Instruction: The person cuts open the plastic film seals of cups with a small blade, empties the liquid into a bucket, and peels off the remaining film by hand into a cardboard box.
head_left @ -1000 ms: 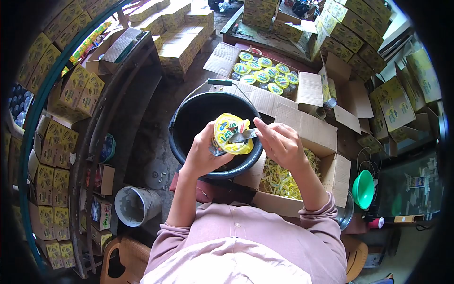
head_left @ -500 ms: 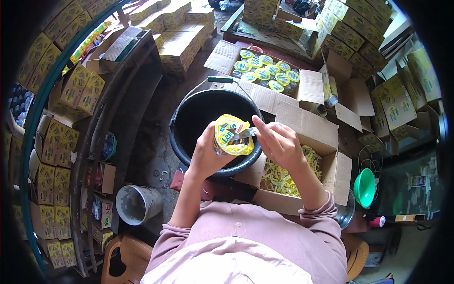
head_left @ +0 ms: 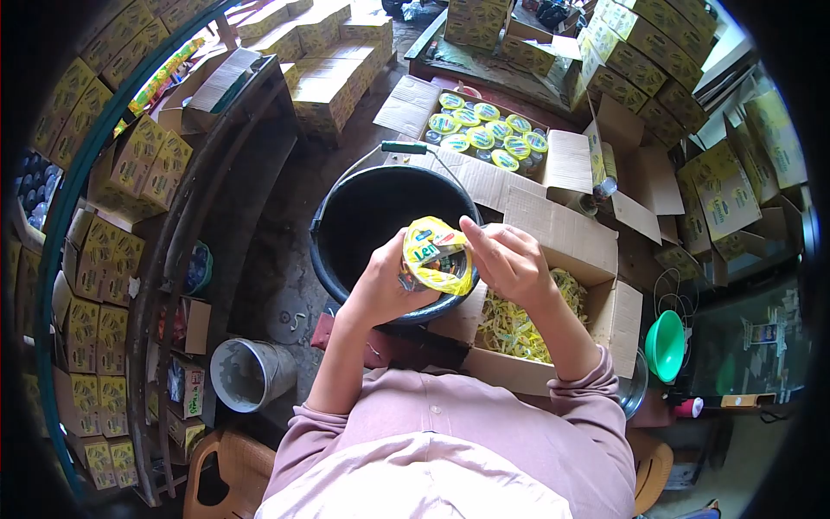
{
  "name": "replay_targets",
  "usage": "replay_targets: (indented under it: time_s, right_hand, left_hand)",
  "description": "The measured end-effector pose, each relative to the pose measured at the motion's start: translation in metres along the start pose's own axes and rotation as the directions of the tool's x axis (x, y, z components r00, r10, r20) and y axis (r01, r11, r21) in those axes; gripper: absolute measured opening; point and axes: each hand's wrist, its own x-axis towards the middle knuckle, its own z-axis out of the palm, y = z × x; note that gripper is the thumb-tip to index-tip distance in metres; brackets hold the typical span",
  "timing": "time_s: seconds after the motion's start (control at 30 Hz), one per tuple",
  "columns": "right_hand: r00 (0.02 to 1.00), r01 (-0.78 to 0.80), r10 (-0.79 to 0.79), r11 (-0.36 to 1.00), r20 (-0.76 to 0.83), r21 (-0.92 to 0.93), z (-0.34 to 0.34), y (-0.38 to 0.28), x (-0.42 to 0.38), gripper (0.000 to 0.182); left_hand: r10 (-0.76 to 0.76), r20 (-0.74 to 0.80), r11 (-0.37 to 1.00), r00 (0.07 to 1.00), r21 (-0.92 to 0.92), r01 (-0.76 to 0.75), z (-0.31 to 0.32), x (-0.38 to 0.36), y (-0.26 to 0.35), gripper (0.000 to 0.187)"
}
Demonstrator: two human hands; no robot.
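Observation:
My left hand [head_left: 385, 281] is wrapped round a clear cup with a yellow printed lid [head_left: 430, 246], held tilted above the black bucket [head_left: 333, 281]. A gap with dark contents shows in the lid's right part. My right hand [head_left: 510, 259] is closed at the cup's right edge, fingertips on a small blade-like tool [head_left: 455, 249], mostly hidden. Under that hand an open cardboard box [head_left: 527, 370] holds yellow strips [head_left: 519, 324]. Beyond it, another open box [head_left: 406, 99] is full of yellow-lidded cups [head_left: 480, 137].
A grey bucket [head_left: 251, 376] stands on the floor at left, near a wooden rack [head_left: 156, 303] of printed cartons. A green bowl [head_left: 665, 346] lies at right. Stacked cartons [head_left: 333, 82] stand at the back, with more [head_left: 640, 52] at back right. An orange chair [head_left: 229, 463] is beside me.
The cup has moved slightly right and down in my left hand. The tool's blade shows less, and the lid's cut part stands out more. My right hand has shifted slightly.

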Motion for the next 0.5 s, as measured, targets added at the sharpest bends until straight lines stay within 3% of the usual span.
replay_targets:
  time_s: [0.1,0.23,0.5]
  right_hand:
    - [1.000,0.013,-0.013,1.000,0.017,0.002,0.001,0.002,-0.001,0.055]
    - [0.999,0.034,-0.034,0.999,0.012,0.006,0.004,0.004,0.001,0.055]
    - [0.999,0.040,-0.040,0.999,0.022,-0.003,0.010,0.010,0.001,0.054]
  left_hand:
    - [0.014,0.073,1.000,0.997,-0.021,-0.012,-0.004,0.002,-0.001,0.056]
    - [-0.043,0.225,0.979,0.974,-0.183,0.086,-0.012,0.007,-0.002,0.053]
    - [-0.050,0.432,0.823,0.900,-0.493,0.282,-0.016,0.014,-0.016,0.046]
